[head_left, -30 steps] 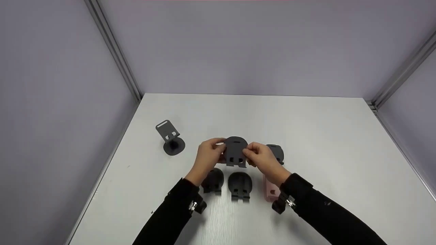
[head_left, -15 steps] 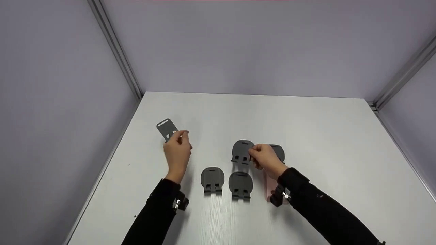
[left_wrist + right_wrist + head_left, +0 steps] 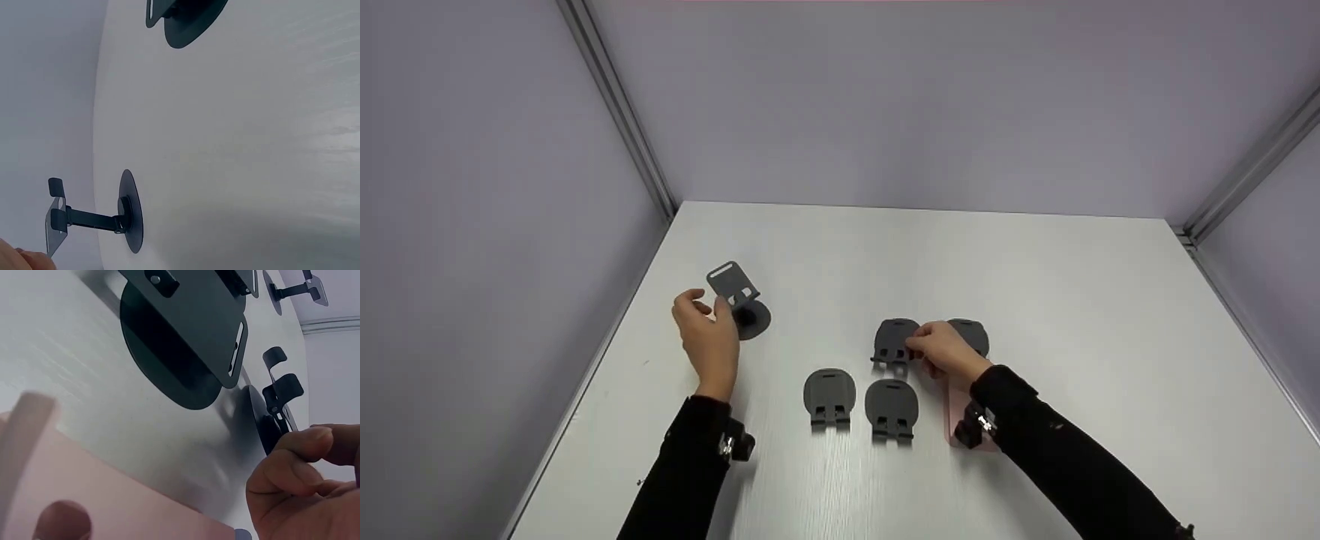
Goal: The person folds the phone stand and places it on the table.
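At the far left of the table stands an unfolded dark grey phone stand [image 3: 733,285] on a round base, its plate raised. My left hand [image 3: 709,345] is right beside it, fingers loosely bent and thumb apart; in the left wrist view its fingertips [image 3: 34,260] come close to the plate, and contact is unclear. My right hand [image 3: 947,351] pinches the right edge of another dark grey phone stand [image 3: 894,339], partly hidden behind the fingers. Two folded stands, one left [image 3: 829,397] and one right [image 3: 892,409], lie nearer to me.
Under my right wrist lies a pink piece [image 3: 960,412] with a hole, mostly covered by the arm. Behind the right hand another dark grey stand [image 3: 971,335] is partly hidden. Walls rise along the white table's [image 3: 1035,285] back and sides.
My left hand has let go of the middle stand and moved left to the unfolded one, passing round to its left side. The right hand has lowered the middle stand slightly.
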Motion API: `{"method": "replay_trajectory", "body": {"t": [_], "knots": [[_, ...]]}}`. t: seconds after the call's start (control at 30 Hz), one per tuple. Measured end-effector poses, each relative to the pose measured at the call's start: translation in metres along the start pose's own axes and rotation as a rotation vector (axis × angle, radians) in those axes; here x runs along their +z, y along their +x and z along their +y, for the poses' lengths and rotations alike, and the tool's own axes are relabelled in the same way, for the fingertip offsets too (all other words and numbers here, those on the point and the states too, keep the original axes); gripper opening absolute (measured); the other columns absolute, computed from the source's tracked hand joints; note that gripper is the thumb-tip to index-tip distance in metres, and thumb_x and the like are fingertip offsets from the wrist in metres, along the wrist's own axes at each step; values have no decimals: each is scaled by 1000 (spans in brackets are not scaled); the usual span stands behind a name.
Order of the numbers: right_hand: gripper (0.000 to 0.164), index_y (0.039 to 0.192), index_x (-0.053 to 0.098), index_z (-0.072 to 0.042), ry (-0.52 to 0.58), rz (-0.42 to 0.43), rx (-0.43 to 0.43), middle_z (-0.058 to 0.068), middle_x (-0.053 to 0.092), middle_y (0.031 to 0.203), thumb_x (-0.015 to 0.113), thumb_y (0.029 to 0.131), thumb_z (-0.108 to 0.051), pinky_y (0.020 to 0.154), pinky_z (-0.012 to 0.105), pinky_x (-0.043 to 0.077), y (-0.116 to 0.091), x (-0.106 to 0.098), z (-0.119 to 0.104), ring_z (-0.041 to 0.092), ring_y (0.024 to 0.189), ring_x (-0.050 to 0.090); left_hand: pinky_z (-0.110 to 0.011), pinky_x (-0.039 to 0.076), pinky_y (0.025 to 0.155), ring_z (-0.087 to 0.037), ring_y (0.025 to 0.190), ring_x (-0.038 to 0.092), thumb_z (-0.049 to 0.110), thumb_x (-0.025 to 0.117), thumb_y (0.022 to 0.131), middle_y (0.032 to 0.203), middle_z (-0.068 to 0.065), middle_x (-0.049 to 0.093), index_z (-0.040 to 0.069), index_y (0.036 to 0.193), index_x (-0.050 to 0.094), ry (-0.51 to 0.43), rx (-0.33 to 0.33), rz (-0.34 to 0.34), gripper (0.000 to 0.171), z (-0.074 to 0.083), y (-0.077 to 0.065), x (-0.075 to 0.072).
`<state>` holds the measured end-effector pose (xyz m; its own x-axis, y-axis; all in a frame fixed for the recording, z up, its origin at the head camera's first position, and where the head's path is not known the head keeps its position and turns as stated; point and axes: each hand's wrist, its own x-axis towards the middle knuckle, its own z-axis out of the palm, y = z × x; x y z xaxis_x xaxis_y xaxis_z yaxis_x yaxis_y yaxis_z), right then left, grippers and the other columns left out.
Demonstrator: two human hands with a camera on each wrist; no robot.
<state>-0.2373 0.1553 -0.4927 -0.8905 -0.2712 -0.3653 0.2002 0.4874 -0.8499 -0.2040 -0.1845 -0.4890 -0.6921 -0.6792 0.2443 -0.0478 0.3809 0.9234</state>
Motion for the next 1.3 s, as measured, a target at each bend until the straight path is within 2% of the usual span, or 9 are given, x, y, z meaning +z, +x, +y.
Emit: {"method": "replay_trajectory", "body": {"t": [0.1, 0.2, 0.4, 0.6, 0.7, 0.83, 0.97, 1.13, 1.3], "knots": [[17, 96, 63, 3, -47, -9, -8, 0, 52, 60, 56, 99, -13, 42, 23, 34, 0, -1, 1, 8, 44, 43, -36, 35, 71, -27, 86, 46, 24, 53, 103, 114, -12, 42, 2, 132, 45, 34, -84, -64, 38, -4, 3, 2], [20, 98, 65, 6, -59, -13, -10, -1, 52, 58, 56, 98, -12, 41, 22, 34, 0, -2, 2, 7, 43, 43, -39, 38, 78, -30, 94, 49, 27, 53, 104, 123, -18, 42, -1, 137, 43, 50, -137, -127, 44, -6, 4, 4], [24, 103, 66, 8, -59, -35, 3, 0, 51, 58, 56, 99, -13, 41, 22, 34, -1, -2, 2, 6, 42, 40, -45, 41, 89, -33, 106, 51, 29, 49, 107, 124, -22, 47, -6, 145, 39, 81, -188, -231, 53, -8, 6, 6], [28, 113, 67, 9, -38, -22, 7, 13, 63, 80, 58, 97, -12, 40, 22, 33, -5, -1, 1, 6, 42, 39, -47, 44, 95, -35, 110, 55, 24, 46, 109, 121, -24, 56, -8, 149, 38, 68, -212, -294, 52, -11, 8, 5], [32, 119, 64, 9, -13, -17, 3, 17, 65, 89, 57, 96, -12, 40, 22, 33, -7, 0, -2, 6, 42, 39, -43, 48, 93, -35, 111, 59, 20, 46, 109, 124, -25, 59, -8, 149, 39, 41, -225, -318, 49, -13, 10, 4], [41, 133, 57, 8, 25, -19, -2, 18, 64, 92, 56, 97, -12, 40, 23, 31, -9, 1, -5, 6, 41, 38, -29, 52, 80, -31, 104, 64, 18, 46, 109, 125, -23, 60, -5, 149, 42, -18, -254, -352, 47, -12, 11, 3], [48, 141, 52, 8, 54, -24, -9, 15, 63, 90, 55, 98, -12, 40, 23, 29, -10, 2, -6, 6, 41, 36, -20, 56, 68, -19, 91, 65, 19, 48, 109, 124, -20, 57, -4, 147, 43, -121, -335, -377, 45, -9, 12, 2], [50, 144, 50, 6, 42, -32, -19, 14, 65, 90, 55, 98, -13, 39, 23, 30, -11, 4, -8, 6, 41, 35, -23, 59, 67, -14, 81, 68, 20, 49, 109, 120, -24, 57, -7, 139, 45, -237, -426, -380, 41, -8, 12, 0], [50, 145, 50, 3, 59, -30, -12, 13, 64, 90, 56, 98, -14, 39, 23, 28, -13, 6, -10, 6, 41, 33, -28, 62, 67, -17, 72, 74, 11, 52, 107, 104, -24, 62, -10, 122, 51, -315, -430, -358, 25, -8, 9, -2]]}}
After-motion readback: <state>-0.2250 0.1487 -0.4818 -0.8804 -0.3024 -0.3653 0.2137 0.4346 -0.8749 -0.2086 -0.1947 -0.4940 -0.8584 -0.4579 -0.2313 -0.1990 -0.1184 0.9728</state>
